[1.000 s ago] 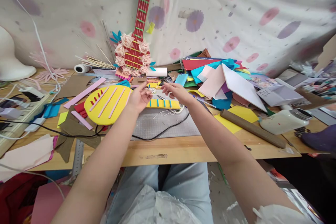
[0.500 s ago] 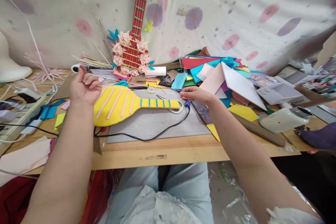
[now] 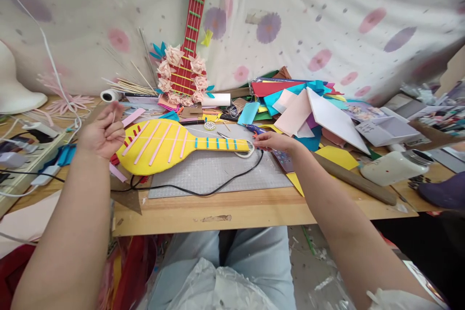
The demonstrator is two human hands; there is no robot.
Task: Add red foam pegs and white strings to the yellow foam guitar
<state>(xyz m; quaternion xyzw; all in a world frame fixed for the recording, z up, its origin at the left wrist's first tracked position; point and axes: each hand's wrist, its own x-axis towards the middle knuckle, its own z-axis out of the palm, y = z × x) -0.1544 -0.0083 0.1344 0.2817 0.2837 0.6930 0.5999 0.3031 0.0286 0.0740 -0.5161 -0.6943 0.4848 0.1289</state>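
Note:
A thin white string point(image 3: 163, 139) is stretched lengthwise over a yellow instrument shape point(image 3: 165, 164) that has pink strips on its body and blue strips along its neck. My left hand point(image 3: 102, 133) pinches the string's left end just off the body's left edge. Past the neck's right tip, my right hand point(image 3: 272, 141) pinches the other end with fingers closed. The yellow piece lies on a grey cutting mat point(image 3: 225, 174). A blue glue gun point(image 3: 254, 129) rests just behind my right hand, and a black cable point(image 3: 203, 194) curves across the mat.
A red flower-trimmed model guitar point(image 3: 181, 75) leans on the back curtain. Colored foam sheets point(image 3: 290, 101) are heaped behind my right hand. A white bottle point(image 3: 394, 165) and a wooden stick point(image 3: 356, 179) lie at right. A power strip point(image 3: 34, 164) stands at left.
My left hand has moved left and a little down, uncovering red strips at the body's left end. My right hand has lowered slightly. The string now runs over the yellow piece.

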